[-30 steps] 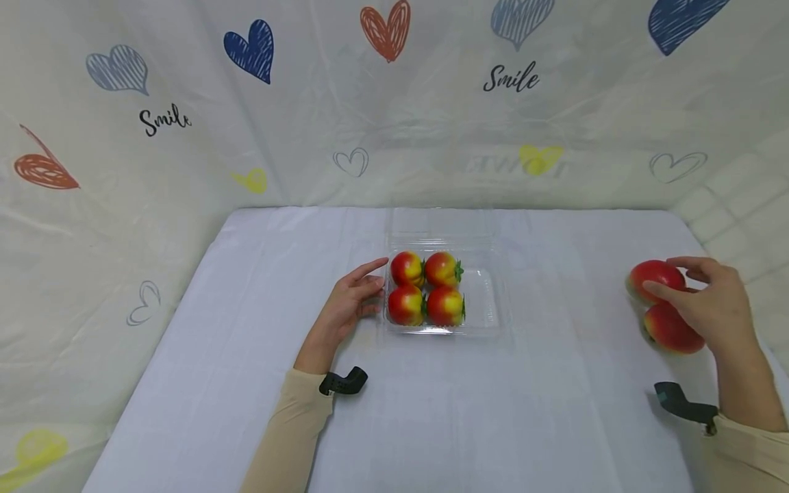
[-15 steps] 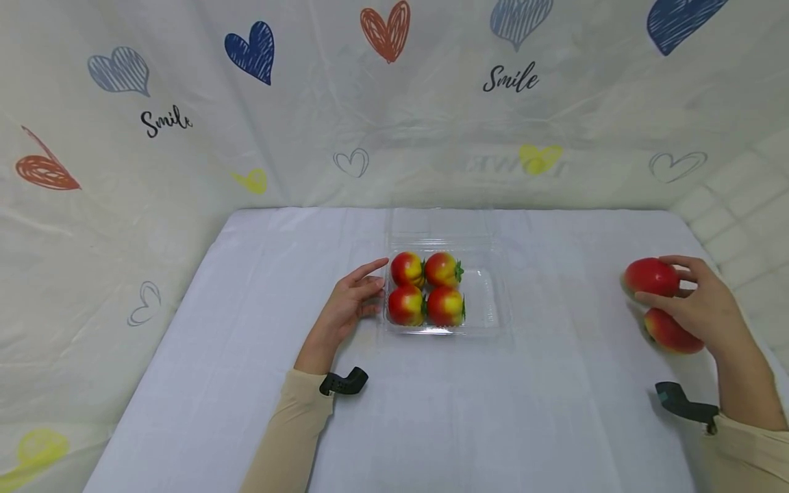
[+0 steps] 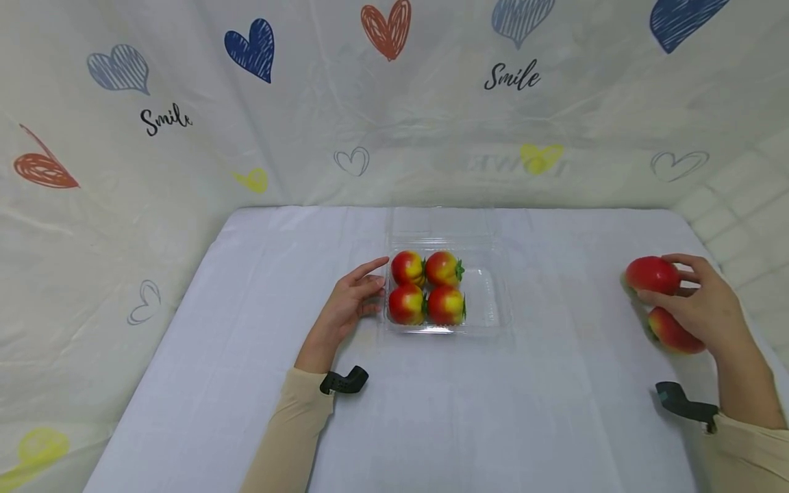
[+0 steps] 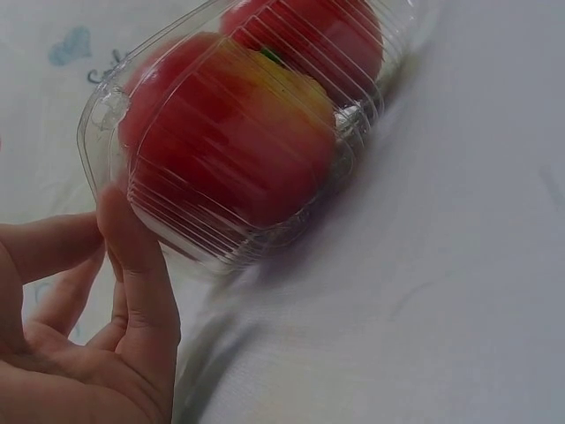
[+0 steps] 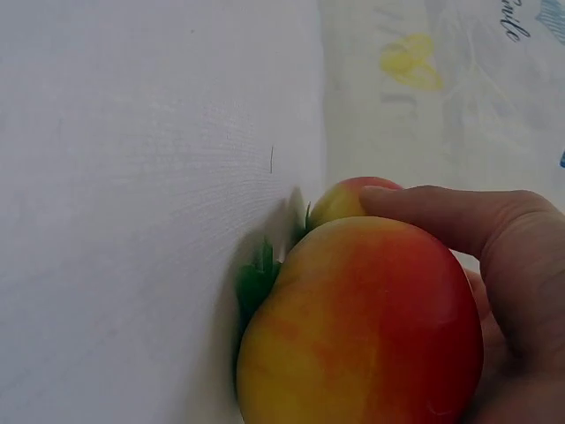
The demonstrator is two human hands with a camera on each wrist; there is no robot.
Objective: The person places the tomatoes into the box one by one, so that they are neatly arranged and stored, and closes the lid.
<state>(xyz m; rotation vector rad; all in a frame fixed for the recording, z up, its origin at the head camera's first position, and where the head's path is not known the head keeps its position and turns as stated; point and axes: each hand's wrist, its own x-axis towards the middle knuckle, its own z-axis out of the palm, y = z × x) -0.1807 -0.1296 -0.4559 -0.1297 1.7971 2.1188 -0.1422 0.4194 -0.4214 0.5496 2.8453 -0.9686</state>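
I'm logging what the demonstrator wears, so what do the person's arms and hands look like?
Both hands, left hand and right hand, are bare: no gloves, and no rings show. Plain beige long sleeves cover the left forearm and the right forearm. A black, bent wrist piece sits near each cuff. No cables are visible.

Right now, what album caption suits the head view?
Left fingers at a clear open box of four red-and-yellow fruits; right fingers grip a fifth, beside a sixth.

The right hand has shifted slightly toward the left hand. The fruit it holds has moved that way too.
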